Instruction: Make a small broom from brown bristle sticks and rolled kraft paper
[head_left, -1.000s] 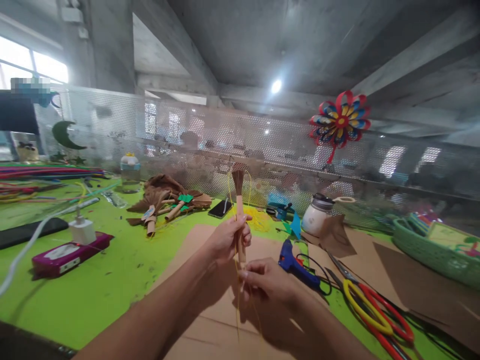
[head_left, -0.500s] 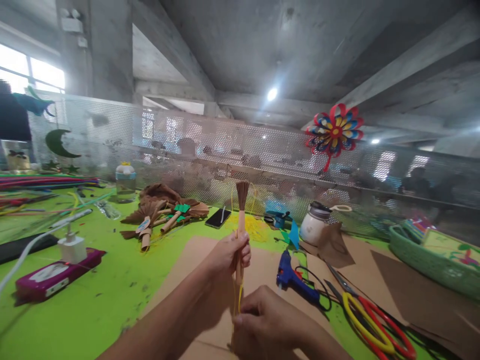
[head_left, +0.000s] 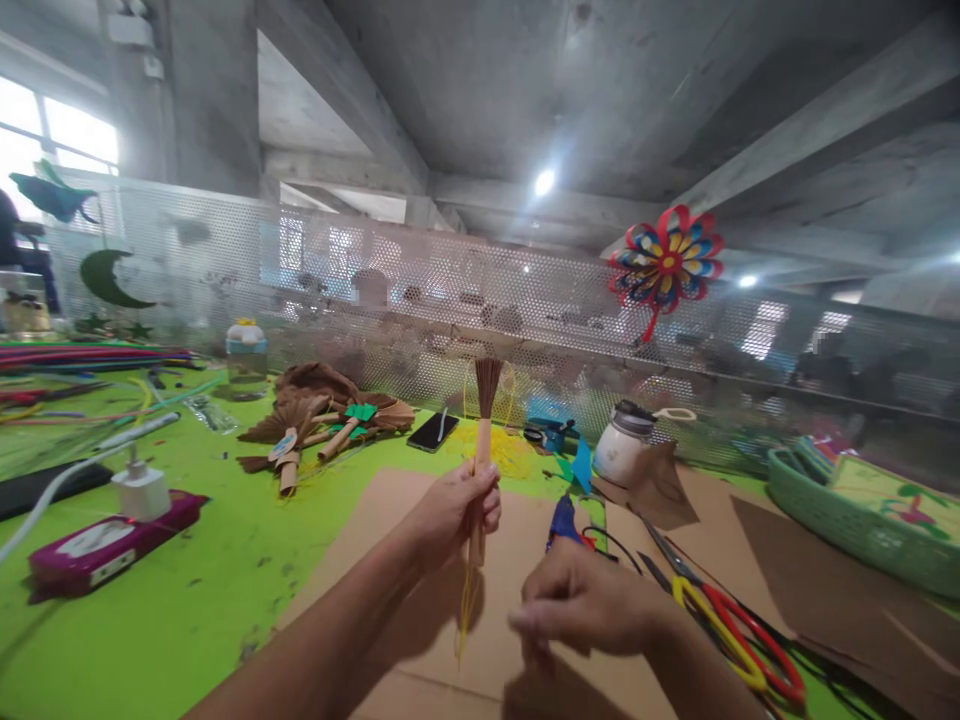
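Note:
My left hand is closed around the tan tube handle of a brown pleated paper fan, held upright in front of me with its pleats bunched narrow at the top. Yellow string hangs loose from the bottom of the handle, over the brown cardboard sheet. To the right, apart from the string, my right hand hovers with its thumb out and its fingers bent, slightly blurred. Nothing shows in it. Just behind that hand lies a blue glue gun, partly covered.
Scissors with yellow and red handles lie at the right, before a green basket. A white jar and phone stand further back. Left are finished-looking paper fans and a purple power strip. A perforated screen closes the back.
My right hand has let go of the yellow string and moved right, toward the glue gun. The string now dangles free. My left hand still holds the fan in nearly the same place.

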